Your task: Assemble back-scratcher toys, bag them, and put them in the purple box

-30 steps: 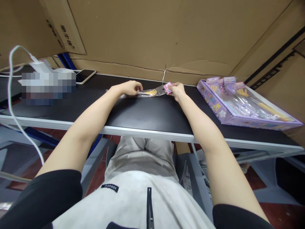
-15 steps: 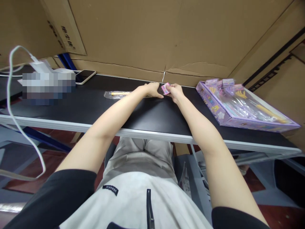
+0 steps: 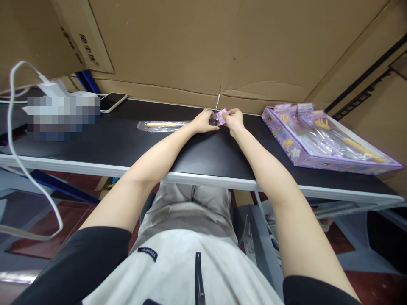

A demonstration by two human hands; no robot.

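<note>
Pale grey cloth nearest: one garment [image 3: 178, 264] with one black label [image 3: 148, 253], two black sleeves [image 3: 79, 258] out to left and right, one pair of grey trousers [image 3: 184, 203] just beyond. Floor [image 3: 378, 290] below: reddish-brown, seen in patches at both sides.

Surface: one table [image 3: 210, 152], matt black top, pale metal strip along its near edge. Right side of it: one purple printed box [image 3: 345, 165], open-topped, filled with clear-wrapped pieces; I count at least four card headers [image 3: 304, 109], overlap hides the full number.

Centre, towards the far edge: one clear packet [image 3: 162, 126], lying lengthwise left to right, a yellow stick [image 3: 163, 124] inside. Its right end reaches between the hands, where one pink card [image 3: 221, 117] sits.

Hands, two. Right hand [image 3: 235, 121]: fingers closed, card pinched at its right side under the thumb. Left hand [image 3: 202, 121]: half open, thumb and fingers curved in a C about the packet's clear right end, just left of the card; cannot tell whether it grips.

Far left: one white charger [image 3: 55, 89] with a white cable [image 3: 12, 110] looping below table level, one blurred-out item [image 3: 63, 118], one phone [image 3: 112, 102] lying flat.

Farthest: brown cardboard [image 3: 190, 51] walling the far side, black print at left and right.
</note>
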